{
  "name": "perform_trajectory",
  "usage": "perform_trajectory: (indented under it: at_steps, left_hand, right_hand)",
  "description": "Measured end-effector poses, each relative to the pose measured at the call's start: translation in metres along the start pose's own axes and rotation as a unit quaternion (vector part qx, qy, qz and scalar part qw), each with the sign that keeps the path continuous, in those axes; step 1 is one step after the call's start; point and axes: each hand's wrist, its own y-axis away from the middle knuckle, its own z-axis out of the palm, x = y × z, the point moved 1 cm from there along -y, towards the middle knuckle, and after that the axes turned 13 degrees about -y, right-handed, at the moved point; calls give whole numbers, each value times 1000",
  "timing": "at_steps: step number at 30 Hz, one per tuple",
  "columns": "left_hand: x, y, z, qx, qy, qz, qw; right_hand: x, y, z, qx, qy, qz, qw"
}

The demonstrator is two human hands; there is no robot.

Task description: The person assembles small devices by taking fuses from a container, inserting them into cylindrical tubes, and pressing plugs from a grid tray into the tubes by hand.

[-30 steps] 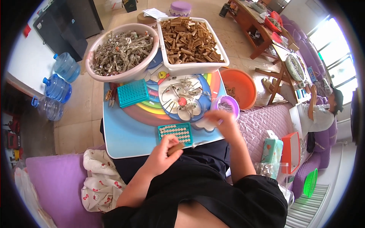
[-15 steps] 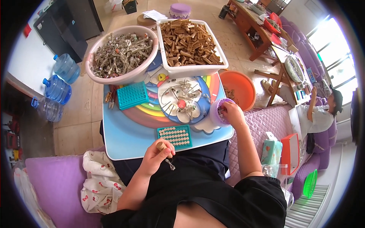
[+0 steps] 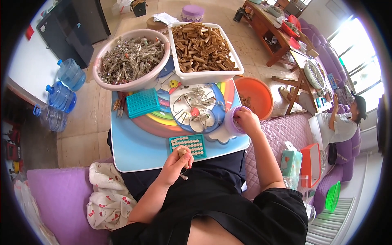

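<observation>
My left hand (image 3: pixel 175 167), in front of the table's near edge, is closed around a small tan cylindrical piece (image 3: pixel 182 152). A thin wire with a clear, shiny end (image 3: pixel 183 177) hangs below those fingers. My right hand (image 3: pixel 247 121) reaches into a light purple cup (image 3: pixel 230 127), its fingertips bent down among small pieces; what they pinch, if anything, is hidden. Just beyond my left hand sits a teal tray (image 3: pixel 187 141) with rows of round white pieces. Wired clear parts (image 3: pixel 200 98) lie loosely in the table's middle.
A pink basin (image 3: pixel 98 75) of wired clear parts and a white tub (image 3: pixel 204 76) of brown pieces stand at the back. Pliers (image 3: pixel 120 107) lie beside a second teal rack (image 3: pixel 142 103). An orange basin (image 3: pixel 261 96) is at right. Another person (image 3: pixel 343 122) works farther right.
My left hand has shifted slightly right and forward, and the tan piece in it now stands more upright. My right hand stays in the cup, its fingers slightly lower and farther left.
</observation>
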Motion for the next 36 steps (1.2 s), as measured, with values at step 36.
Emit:
perform_trajectory:
  at_steps: [36]
  left_hand:
    - [11,-15,29,102,-280,46,954]
  right_hand:
    - [-169,39,10,41,-267,-186,945]
